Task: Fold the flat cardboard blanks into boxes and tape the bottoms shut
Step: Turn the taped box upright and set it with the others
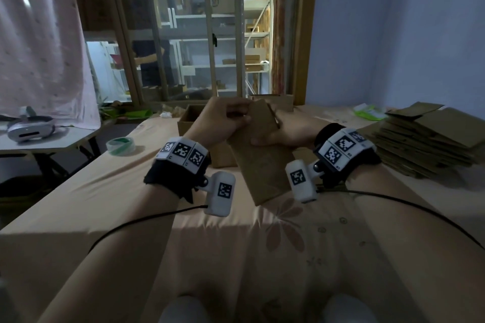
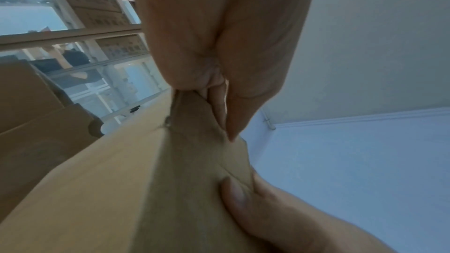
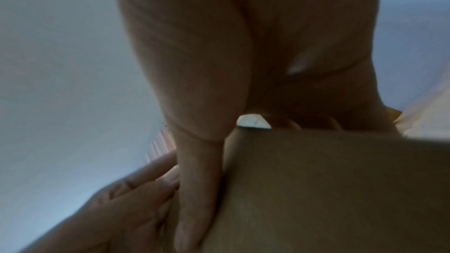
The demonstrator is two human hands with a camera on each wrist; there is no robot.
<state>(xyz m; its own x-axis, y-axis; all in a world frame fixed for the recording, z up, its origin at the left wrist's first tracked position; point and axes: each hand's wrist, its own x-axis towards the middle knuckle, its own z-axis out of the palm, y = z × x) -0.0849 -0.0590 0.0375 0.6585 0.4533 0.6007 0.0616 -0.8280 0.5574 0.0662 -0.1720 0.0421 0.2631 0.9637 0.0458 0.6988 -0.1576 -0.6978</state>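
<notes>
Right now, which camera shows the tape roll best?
The head view: the tape roll lies in plain sight on the table, left of both hands. Neither wrist view shows it; they show only hands and cardboard.

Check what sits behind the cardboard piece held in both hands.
Behind the cardboard piece stands an open box on the table; the piece and hands cover part of it, and its inside is not visible.
</notes>
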